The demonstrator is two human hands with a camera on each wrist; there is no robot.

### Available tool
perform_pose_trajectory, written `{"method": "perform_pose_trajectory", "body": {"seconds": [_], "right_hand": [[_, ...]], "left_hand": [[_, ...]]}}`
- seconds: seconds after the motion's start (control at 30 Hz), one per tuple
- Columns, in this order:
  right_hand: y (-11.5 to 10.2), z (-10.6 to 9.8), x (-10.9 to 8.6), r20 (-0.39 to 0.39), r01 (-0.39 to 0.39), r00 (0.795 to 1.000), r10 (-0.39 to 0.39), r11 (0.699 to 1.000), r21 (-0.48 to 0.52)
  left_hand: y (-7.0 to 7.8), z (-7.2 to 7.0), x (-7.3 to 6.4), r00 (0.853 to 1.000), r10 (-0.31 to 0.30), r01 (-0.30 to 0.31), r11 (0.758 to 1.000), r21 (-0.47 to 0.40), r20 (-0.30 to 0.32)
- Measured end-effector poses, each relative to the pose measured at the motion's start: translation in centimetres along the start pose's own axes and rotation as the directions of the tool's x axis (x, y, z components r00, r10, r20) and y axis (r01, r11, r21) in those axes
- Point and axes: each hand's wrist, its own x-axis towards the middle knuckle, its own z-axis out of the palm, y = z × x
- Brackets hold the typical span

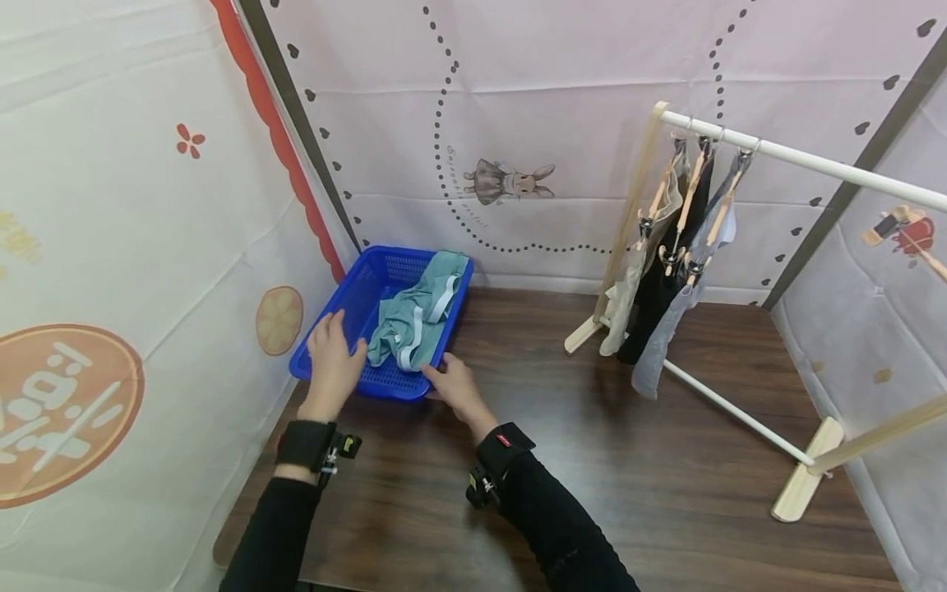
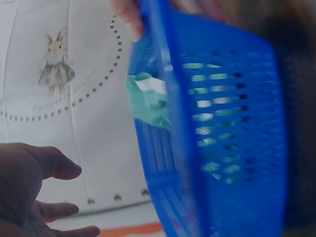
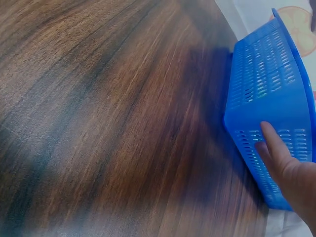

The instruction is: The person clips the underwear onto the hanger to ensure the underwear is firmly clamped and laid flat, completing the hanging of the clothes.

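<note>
A blue plastic basket (image 1: 355, 288) with slotted walls stands on the wooden surface near the left corner. Crumpled green cloth with white trim (image 1: 422, 308) lies inside it; the kind of garment is unclear. My left hand (image 1: 333, 362) is over the basket's near left side, fingers spread; the left wrist view shows that hand (image 2: 34, 192) apart from the basket. At the near right corner my right hand (image 1: 457, 385) grips the rim, thumb over the top and fingers against the outer wall. The right wrist view shows the fingers (image 3: 276, 148) on the slotted wall.
On the right stands a rack with a white rail (image 1: 806, 160) and wooden legs. Several garments (image 1: 658, 288) hang there from clip hangers. Printed fabric walls (image 1: 547, 107) enclose the dark wooden surface (image 1: 547, 460) at the left, back and right.
</note>
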Motion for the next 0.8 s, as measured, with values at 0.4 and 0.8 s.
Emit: {"method": "perform_pose_trajectory", "body": {"seconds": [0.4,0.8], "right_hand": [[0.1,-0.2,-0.2,-0.024,0.009,1.000,-0.010,0.998,-0.056],[-0.6,-0.1,-0.5,-0.044,-0.005,0.999,0.002,0.998,-0.063]], "left_hand": [[3.4,3.3,9.4,0.906,0.081,-0.134,0.986,0.099,0.415],[1.1,7.9,13.5,0.754,-0.035,-0.153,0.962,0.228,0.656]]}}
